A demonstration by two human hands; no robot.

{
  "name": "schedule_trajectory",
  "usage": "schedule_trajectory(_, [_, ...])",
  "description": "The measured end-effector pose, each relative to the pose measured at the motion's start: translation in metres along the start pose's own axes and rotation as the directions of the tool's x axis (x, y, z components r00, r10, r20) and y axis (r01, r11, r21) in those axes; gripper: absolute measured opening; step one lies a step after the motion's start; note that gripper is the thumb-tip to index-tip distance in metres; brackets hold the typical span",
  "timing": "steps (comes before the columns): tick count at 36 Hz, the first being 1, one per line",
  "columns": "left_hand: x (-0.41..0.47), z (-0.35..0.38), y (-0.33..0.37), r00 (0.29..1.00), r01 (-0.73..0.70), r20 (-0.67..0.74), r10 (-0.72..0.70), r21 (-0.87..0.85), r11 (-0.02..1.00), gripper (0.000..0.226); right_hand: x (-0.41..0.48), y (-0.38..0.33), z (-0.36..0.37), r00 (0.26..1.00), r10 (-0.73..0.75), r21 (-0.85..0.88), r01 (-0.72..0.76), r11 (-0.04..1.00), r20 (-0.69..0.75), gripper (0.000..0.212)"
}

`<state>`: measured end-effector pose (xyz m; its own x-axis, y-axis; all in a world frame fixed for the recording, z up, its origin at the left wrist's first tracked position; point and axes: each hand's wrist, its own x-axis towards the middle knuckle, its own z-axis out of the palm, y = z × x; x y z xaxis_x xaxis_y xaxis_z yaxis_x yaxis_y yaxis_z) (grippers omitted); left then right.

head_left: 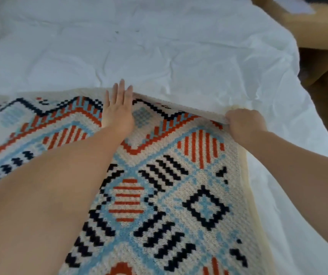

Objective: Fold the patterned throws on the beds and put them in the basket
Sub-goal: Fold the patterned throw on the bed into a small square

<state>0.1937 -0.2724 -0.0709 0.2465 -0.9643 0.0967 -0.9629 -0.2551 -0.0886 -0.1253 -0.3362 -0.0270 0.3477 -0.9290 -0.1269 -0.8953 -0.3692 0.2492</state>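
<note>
Fingers (pixel 119 90) of the left hand (pixel 117 112) lie straight and spread, palm down on the throw (pixel 179 175), gripping nothing; the flat press looks meant to pin the knitted cloth near its far edge so it does not slide. Those of the right hand (pixel 245 124) are curled tight around the throw's far right corner, pinching the cream border, which rises a little off the bed (pixel 159 56) there. Anchoring one spot while lifting the corner fits the start of a fold, or a straightening of the edge before one, though which cannot be told. That throw, patterned in orange, blue and black, lies spread over the near part of the white sheet, its right edge close to the bed's side. No basket is in view, so I judge the task to be at an early stage.
</note>
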Motion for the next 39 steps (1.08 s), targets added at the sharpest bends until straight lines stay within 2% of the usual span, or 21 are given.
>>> schedule_trajectory(2, [0.005,-0.006,-0.005,0.999,0.043,-0.010,-0.043,0.007,0.999,0.080,-0.009,0.002,-0.003,1.000,0.009,0.039,-0.009,0.999,0.009,0.020])
schedule_trajectory(3, [0.005,-0.009,-0.007,0.998,0.052,0.021,-0.052,0.007,0.999,0.072,-0.012,0.003,-0.005,1.000,0.010,0.043,-0.011,0.999,0.015,0.020])
schedule_trajectory(5, [0.001,-0.015,-0.011,0.997,0.016,0.079,-0.020,0.048,0.999,0.041,-0.019,0.004,-0.007,1.000,0.003,0.041,-0.004,0.999,0.010,0.019])
schedule_trajectory(7, [-0.007,-0.021,-0.017,0.993,0.016,0.115,-0.015,-0.003,1.000,0.029,-0.026,0.005,-0.011,1.000,-0.006,0.026,0.005,1.000,0.010,0.016])
schedule_trajectory(10, [-0.026,-0.031,-0.027,0.996,0.009,0.095,0.003,-0.131,0.991,0.029,-0.040,0.004,-0.016,0.999,-0.022,-0.012,0.022,1.000,0.031,0.016])
schedule_trajectory(15, [-0.061,-0.053,-0.040,0.987,-0.044,0.143,0.074,-0.201,0.979,0.029,-0.066,0.008,-0.025,0.997,-0.013,-0.159,0.025,0.987,0.079,0.017])
schedule_trajectory(19, [-0.099,-0.076,-0.045,0.983,-0.057,0.160,0.091,-0.207,0.977,0.029,-0.097,0.017,-0.030,0.997,-0.032,-0.146,0.042,0.988,0.067,0.019])
schedule_trajectory(22, [-0.134,-0.099,-0.054,0.975,-0.064,0.201,0.099,-0.171,0.983,0.030,-0.131,0.018,-0.049,0.990,-0.057,-0.148,0.076,0.986,0.128,0.016])
schedule_trajectory(29, [-0.173,-0.116,-0.056,0.958,-0.021,0.278,0.067,-0.166,0.986,0.023,-0.160,0.010,-0.054,0.984,-0.057,-0.096,0.074,0.993,0.168,0.018])
schedule_trajectory(35, [-0.218,-0.131,-0.066,0.949,-0.050,0.300,0.102,-0.177,0.983,0.022,-0.206,0.007,-0.059,0.978,-0.094,0.017,0.092,0.996,0.189,0.012])
schedule_trajectory(39, [-0.242,-0.135,-0.069,0.940,-0.070,0.317,0.126,-0.182,0.981,0.023,-0.233,0.007,-0.061,0.974,-0.098,-0.001,0.100,0.995,0.202,0.012])
